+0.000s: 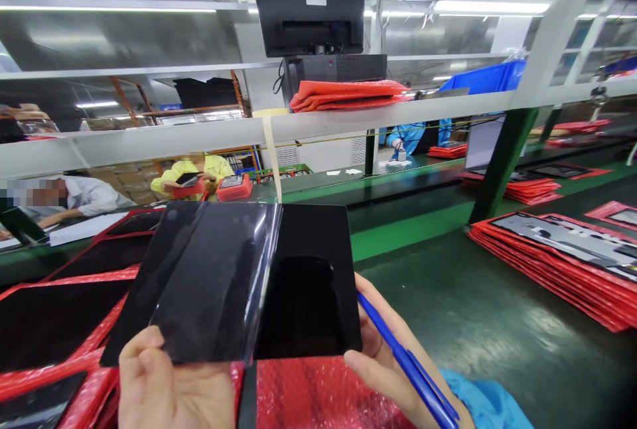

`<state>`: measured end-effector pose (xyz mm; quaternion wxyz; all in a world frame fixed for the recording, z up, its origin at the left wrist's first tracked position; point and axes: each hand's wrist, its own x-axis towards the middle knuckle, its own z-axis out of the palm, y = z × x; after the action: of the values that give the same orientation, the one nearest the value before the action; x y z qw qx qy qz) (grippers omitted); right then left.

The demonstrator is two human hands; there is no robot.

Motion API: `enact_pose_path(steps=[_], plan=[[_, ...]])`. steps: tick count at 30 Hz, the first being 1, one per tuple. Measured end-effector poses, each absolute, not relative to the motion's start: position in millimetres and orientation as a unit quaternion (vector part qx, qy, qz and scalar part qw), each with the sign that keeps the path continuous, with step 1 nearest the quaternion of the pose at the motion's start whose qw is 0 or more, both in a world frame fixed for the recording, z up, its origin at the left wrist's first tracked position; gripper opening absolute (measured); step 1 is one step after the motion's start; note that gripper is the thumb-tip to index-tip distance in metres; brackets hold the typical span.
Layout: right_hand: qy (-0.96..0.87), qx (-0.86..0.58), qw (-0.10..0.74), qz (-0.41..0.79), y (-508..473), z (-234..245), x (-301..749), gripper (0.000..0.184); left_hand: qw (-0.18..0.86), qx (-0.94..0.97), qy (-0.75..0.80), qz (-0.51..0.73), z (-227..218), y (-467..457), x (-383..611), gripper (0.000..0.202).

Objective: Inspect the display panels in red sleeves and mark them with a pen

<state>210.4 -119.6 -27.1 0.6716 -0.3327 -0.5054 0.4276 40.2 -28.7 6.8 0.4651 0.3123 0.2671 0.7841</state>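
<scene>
Dark screens in red wrap (64, 316) sit at the held panel's 9 o'clock, nearest one cut off by the frame. Left hand (174, 386) grips the black panel (308, 290) at its 7, some fingers hidden. Panel's front and center, clear film (209, 290) over its left part, glare muddying the surface. Right hand (383, 366) pinches it at 4, fingertips hidden behind, blue pen (405, 363) across that hand, tip out of sight. Red-wrapped stack (562, 263) at 3, cropped too.
</scene>
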Motion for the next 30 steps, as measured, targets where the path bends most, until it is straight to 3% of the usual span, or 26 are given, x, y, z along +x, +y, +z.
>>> enact_pose_path(steps=[5,10,23,30], plan=[[-0.559,-0.26,0.653,0.439,-121.4,-27.9,212.9,0.076,0.508,0.281,0.254,0.774,8.6,-15.4,40.5,0.001],[-0.532,-0.278,0.654,0.46,-125.1,-16.0,207.3,0.077,0.517,0.279,0.247,0.771,4.2,-10.7,39.6,0.005],[-0.457,-0.269,0.686,0.499,-122.5,-15.4,205.9,0.023,0.513,0.29,0.27,0.761,-5.9,-1.9,30.6,0.011],[-0.452,-0.312,0.676,0.492,-127.8,-15.7,205.2,0.018,0.516,0.266,0.283,0.763,-0.2,-0.7,31.8,0.009]])
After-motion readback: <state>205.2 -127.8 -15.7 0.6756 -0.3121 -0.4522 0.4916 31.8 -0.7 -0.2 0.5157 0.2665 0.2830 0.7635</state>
